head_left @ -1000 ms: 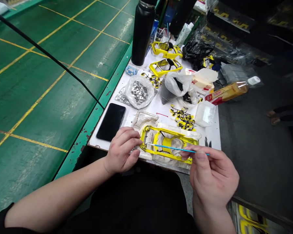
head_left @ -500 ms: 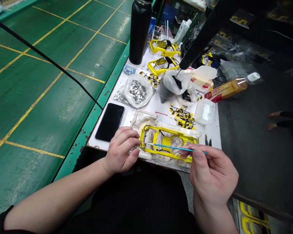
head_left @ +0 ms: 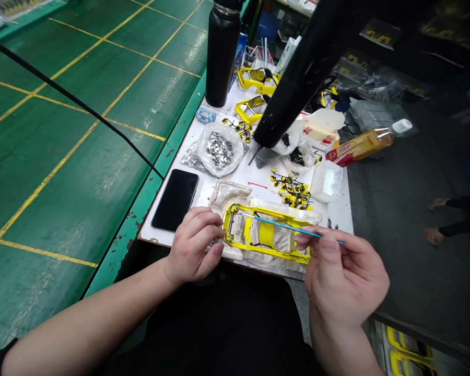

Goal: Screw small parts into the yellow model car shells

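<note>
The right hand (head_left: 347,277) pinches a blue brush (head_left: 285,226), its pale tip hard to make out over the yellow frame (head_left: 266,234), just below centre. The left hand (head_left: 198,244) meets the frame's left end; whether it grips, I cannot tell.

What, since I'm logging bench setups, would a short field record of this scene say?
Left hand: at the left end of the yellow frame
Right hand: holding a thin blue stick
Stick tip: pale, over the frame; contact unclear
Under the frame: whitish block
Left of frame: black phone, lying flat
Farther back: open bag of silvery pieces; black bottle, upright
</note>
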Demonstrator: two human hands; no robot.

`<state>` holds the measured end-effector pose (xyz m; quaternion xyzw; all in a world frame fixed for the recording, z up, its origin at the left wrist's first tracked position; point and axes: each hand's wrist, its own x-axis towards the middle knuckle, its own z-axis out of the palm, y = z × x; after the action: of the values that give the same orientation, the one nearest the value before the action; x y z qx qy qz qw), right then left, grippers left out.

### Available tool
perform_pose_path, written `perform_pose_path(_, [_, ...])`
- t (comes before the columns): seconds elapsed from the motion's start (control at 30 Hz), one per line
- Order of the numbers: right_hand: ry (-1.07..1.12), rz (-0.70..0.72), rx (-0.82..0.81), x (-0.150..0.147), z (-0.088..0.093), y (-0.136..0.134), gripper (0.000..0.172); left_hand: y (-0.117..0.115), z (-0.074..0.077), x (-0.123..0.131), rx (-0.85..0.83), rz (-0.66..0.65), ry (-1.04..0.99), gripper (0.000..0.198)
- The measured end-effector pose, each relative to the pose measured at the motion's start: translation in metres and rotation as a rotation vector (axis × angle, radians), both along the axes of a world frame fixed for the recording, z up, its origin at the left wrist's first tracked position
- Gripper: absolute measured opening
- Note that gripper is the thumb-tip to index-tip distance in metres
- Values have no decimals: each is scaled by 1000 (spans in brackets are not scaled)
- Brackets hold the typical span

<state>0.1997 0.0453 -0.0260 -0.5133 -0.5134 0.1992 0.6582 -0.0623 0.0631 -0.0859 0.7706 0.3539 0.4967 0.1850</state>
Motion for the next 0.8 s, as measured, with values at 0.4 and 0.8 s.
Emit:
perform_pose_path(0.4, [-64, -18, -57, -9, -2, 7, 6, 2, -3, 5, 22, -1, -3, 15])
perform_pose_path(0.8, [-67, -5, -126, 0, -6, 5, 6, 3, 0, 5, 9, 5, 0, 13])
